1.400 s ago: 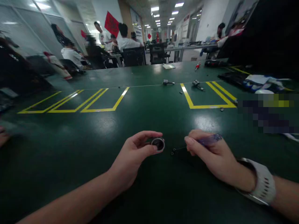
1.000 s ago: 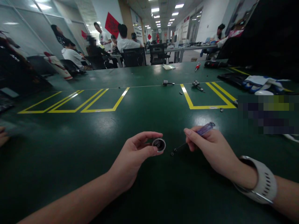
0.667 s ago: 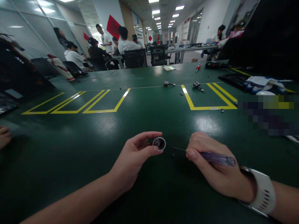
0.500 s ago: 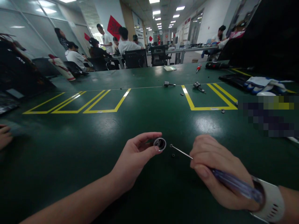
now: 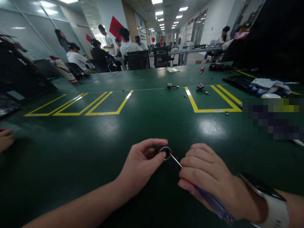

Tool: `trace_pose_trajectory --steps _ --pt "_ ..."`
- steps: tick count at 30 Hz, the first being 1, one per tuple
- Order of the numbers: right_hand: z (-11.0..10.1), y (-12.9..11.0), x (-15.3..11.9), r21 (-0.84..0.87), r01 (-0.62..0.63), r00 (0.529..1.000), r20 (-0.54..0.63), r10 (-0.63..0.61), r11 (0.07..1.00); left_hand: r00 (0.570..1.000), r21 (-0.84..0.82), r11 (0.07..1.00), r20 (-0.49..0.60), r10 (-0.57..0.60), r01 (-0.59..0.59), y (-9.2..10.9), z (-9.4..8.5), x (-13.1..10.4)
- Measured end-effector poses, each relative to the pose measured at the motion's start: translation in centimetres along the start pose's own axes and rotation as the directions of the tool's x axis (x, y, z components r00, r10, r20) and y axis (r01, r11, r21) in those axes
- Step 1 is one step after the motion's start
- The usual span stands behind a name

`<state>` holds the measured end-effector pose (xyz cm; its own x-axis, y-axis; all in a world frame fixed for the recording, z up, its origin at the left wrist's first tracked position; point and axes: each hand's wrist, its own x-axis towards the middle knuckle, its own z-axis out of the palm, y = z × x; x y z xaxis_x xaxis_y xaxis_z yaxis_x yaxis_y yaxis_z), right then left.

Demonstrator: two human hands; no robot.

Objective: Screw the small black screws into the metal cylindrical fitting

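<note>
Between the thumb and fingers of my left hand (image 5: 140,164) is a small round metal cup (image 5: 169,148), its open mouth tilted toward me and to the right. My right hand (image 5: 209,177) is wrapped round a screwdriver (image 5: 213,202) with a clear purple-blue handle and a thin steel shaft. The shaft's end reaches into the mouth of the cup; its tip is hidden there. Close behind the shaft, a small dark ring-like part (image 5: 176,157) is only just visible on the green table (image 5: 133,129).
Farther back lie a metal part with a shaft (image 5: 172,85), a second one (image 5: 201,88), a small fitting (image 5: 227,113) and a red screwdriver (image 5: 202,69). Yellow tape (image 5: 102,113) marks boxes. White-and-blue gloves (image 5: 269,85) lie at right. Another person's hand (image 5: 6,139) rests at the left edge.
My right hand has moved left, bringing the screwdriver's end from the table beside the cup into its mouth. My left hand has shifted slightly down and right, tilting the cup.
</note>
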<state>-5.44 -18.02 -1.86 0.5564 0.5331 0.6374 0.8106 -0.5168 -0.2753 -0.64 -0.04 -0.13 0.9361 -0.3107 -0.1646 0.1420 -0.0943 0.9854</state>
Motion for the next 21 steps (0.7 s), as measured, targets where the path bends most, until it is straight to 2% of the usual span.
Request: trace_pose_trajectory --steps 5,11,14,17,19,21 --pt "-0.2 -0.5 0.2 -0.019 0.036 0.999 -0.019 -0.037 0.999 0.998 0.040 0.999 -0.052 0.024 -0.022 0.0 0.1 0.1" --pt "-0.4 -0.9 0.3 -0.023 0.027 1.000 0.008 -0.027 0.999 0.999 0.046 0.999 -0.050 0.021 -0.019 0.1 0.2 0.0" --pt "-0.6 -0.8 0.1 0.079 -0.006 0.999 -0.041 0.009 0.997 0.999 0.052 0.998 -0.033 0.025 -0.023 0.1 0.1 0.1" --pt "-1.1 -0.4 0.2 0.296 -0.157 0.967 -0.149 0.208 0.942 1.000 0.042 0.999 -0.014 0.027 -0.026 0.1 -0.3 0.2" --pt "-1.3 0.1 0.2 0.396 -0.312 0.901 -0.166 0.401 0.864 1.000 0.033 0.999 0.007 0.025 -0.026 0.1 -0.6 0.3" --pt "-1.2 0.7 0.3 0.422 -0.430 0.838 -0.141 0.527 0.798 0.999 0.029 0.999 0.037 0.012 -0.013 0.1 -0.8 0.3"
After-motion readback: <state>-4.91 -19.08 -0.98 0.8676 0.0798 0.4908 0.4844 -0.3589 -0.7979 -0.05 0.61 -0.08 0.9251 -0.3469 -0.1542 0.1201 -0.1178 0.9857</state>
